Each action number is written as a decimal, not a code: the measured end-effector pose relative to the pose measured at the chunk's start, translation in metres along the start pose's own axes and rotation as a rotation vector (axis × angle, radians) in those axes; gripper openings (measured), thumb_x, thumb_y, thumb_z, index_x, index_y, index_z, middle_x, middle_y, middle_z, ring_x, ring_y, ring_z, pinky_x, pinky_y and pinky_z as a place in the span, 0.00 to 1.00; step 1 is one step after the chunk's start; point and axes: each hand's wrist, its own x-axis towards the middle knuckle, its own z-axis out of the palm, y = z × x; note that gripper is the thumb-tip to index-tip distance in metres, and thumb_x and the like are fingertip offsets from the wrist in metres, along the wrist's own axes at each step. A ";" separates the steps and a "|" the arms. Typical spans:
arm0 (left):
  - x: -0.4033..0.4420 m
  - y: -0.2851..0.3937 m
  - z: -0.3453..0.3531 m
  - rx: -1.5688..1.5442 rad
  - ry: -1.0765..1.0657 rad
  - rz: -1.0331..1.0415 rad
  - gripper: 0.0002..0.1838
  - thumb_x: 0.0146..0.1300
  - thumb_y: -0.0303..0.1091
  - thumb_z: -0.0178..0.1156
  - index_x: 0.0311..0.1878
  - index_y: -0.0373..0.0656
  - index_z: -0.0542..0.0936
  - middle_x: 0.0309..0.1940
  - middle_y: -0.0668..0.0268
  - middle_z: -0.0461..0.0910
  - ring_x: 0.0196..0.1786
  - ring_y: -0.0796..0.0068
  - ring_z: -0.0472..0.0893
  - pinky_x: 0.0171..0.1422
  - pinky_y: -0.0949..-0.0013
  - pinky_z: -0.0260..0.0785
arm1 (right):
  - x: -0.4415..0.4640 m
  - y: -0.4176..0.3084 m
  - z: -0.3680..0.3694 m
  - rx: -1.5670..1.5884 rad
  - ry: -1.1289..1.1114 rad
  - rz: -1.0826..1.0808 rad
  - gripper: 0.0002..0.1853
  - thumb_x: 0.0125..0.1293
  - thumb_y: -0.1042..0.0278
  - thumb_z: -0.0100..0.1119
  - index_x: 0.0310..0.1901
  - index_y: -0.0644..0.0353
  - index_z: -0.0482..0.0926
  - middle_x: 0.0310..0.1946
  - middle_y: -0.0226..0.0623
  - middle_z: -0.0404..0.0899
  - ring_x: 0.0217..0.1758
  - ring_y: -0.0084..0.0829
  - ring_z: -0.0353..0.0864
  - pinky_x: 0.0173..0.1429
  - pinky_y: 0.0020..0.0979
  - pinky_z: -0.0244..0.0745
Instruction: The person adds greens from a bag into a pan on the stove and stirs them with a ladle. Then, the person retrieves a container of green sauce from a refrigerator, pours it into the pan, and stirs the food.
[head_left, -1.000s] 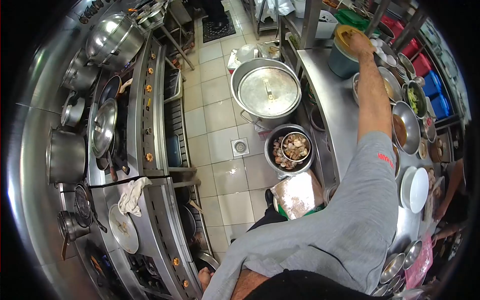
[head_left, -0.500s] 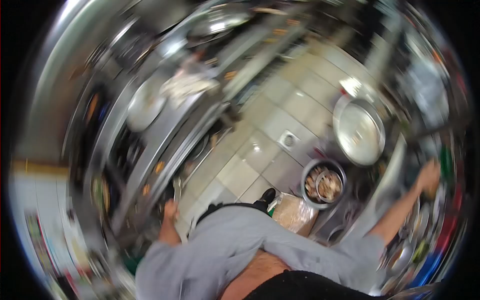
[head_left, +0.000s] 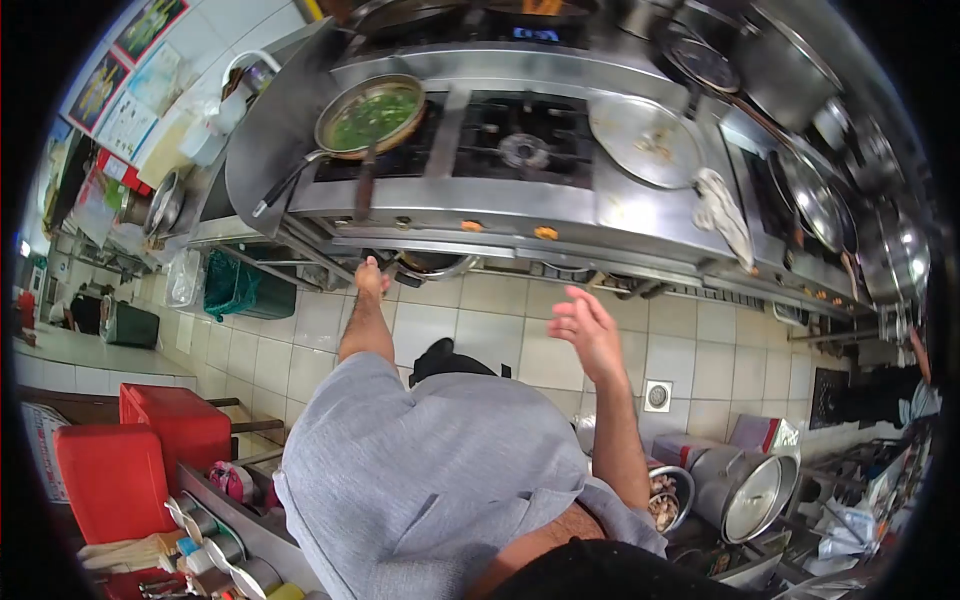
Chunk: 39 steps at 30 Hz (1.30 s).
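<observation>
My left hand (head_left: 370, 276) is low at the stove's front edge, fingers curled; what they hold, if anything, I cannot make out. Just right of it, below the edge, is a round pan (head_left: 436, 266), partly hidden. Above this hand, a frying pan (head_left: 376, 116) with green leafy food in liquid sits on the left burner, its black handle pointing toward the lower left. A dark, flat utensil (head_left: 367, 185) extends from the pan's rim over the stove front. My right hand (head_left: 588, 330) hangs over the floor before the stove, fingers extended, holding nothing.
A bare burner (head_left: 524, 150) is beside the pan. Farther right are a large round metal lid (head_left: 646, 140) and a crumpled cloth (head_left: 722, 215). Behind on the right stand a big pot (head_left: 752, 497) and a bowl of food pieces (head_left: 682, 490). Red bins (head_left: 115, 482) are at left.
My view has turned from along the aisle to facing the stove. My right hand has come from the cluttered right side to in front of me. My left hand has moved forward to the stove edge.
</observation>
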 end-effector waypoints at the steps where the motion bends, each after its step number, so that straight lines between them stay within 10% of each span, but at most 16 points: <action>1: 0.027 0.007 -0.013 -0.122 0.100 0.009 0.21 0.66 0.50 0.48 0.52 0.42 0.69 0.36 0.63 0.74 0.27 0.71 0.76 0.25 0.66 0.72 | 0.026 0.006 0.037 0.017 -0.097 0.046 0.25 0.70 0.53 0.44 0.61 0.64 0.62 0.42 0.43 0.76 0.40 0.35 0.79 0.44 0.35 0.77; 7: 0.130 0.053 -0.054 -0.483 0.208 -0.038 0.25 0.66 0.54 0.46 0.59 0.47 0.65 0.47 0.62 0.70 0.34 0.67 0.75 0.32 0.64 0.72 | 0.167 0.022 0.221 0.417 -0.399 0.315 0.35 0.67 0.37 0.37 0.60 0.64 0.58 0.44 0.50 0.75 0.42 0.41 0.79 0.45 0.41 0.77; 12: 0.182 0.042 -0.037 -0.677 -0.010 -0.096 0.20 0.66 0.51 0.46 0.51 0.47 0.69 0.42 0.63 0.72 0.31 0.68 0.74 0.34 0.65 0.72 | 0.226 0.021 0.309 0.396 -0.285 0.408 0.27 0.67 0.50 0.50 0.57 0.63 0.60 0.36 0.47 0.76 0.27 0.34 0.79 0.24 0.30 0.77; 15: 0.194 0.040 -0.030 -0.813 -0.069 -0.151 0.14 0.66 0.45 0.44 0.42 0.46 0.72 0.34 0.64 0.74 0.29 0.70 0.74 0.33 0.68 0.72 | 0.206 0.003 0.330 -0.263 -0.128 0.364 0.23 0.54 0.75 0.55 0.54 0.65 0.65 0.17 0.30 0.67 0.14 0.23 0.70 0.16 0.24 0.65; 19: 0.172 0.064 -0.033 -0.907 -0.029 -0.232 0.12 0.63 0.34 0.40 0.36 0.43 0.74 0.26 0.65 0.73 0.25 0.73 0.73 0.30 0.71 0.72 | 0.202 0.022 0.263 -1.410 -0.048 -0.294 0.30 0.54 0.75 0.55 0.60 0.61 0.60 0.25 0.45 0.76 0.24 0.45 0.78 0.29 0.41 0.74; 23: 0.179 0.060 -0.037 -0.985 -0.064 -0.261 0.12 0.64 0.33 0.39 0.37 0.42 0.73 0.26 0.64 0.73 0.22 0.72 0.72 0.29 0.69 0.73 | 0.210 0.003 0.256 -1.804 0.087 -0.359 0.33 0.55 0.73 0.55 0.63 0.61 0.55 0.29 0.47 0.77 0.25 0.46 0.79 0.30 0.42 0.74; 26: 0.180 0.061 -0.041 -1.052 -0.103 -0.294 0.13 0.66 0.33 0.38 0.37 0.41 0.73 0.26 0.63 0.74 0.23 0.70 0.73 0.31 0.67 0.74 | 0.196 0.013 0.311 -0.919 0.031 0.233 0.28 0.56 0.74 0.54 0.59 0.63 0.58 0.26 0.40 0.75 0.18 0.35 0.76 0.21 0.36 0.71; 32: 0.183 0.057 -0.060 -0.859 -0.177 -0.388 0.26 0.69 0.55 0.38 0.46 0.38 0.69 0.35 0.57 0.75 0.35 0.61 0.78 0.37 0.61 0.75 | 0.180 -0.017 0.331 0.352 -0.182 0.478 0.21 0.57 0.73 0.53 0.52 0.64 0.62 0.16 0.29 0.65 0.12 0.21 0.63 0.13 0.26 0.57; 39: 0.072 0.132 -0.158 -0.646 -0.427 -0.115 0.36 0.64 0.66 0.36 0.55 0.40 0.68 0.42 0.59 0.77 0.37 0.63 0.79 0.39 0.60 0.72 | 0.163 0.001 0.295 -0.676 -0.182 0.133 0.30 0.53 0.77 0.54 0.61 0.61 0.61 0.22 0.34 0.71 0.13 0.21 0.69 0.14 0.25 0.63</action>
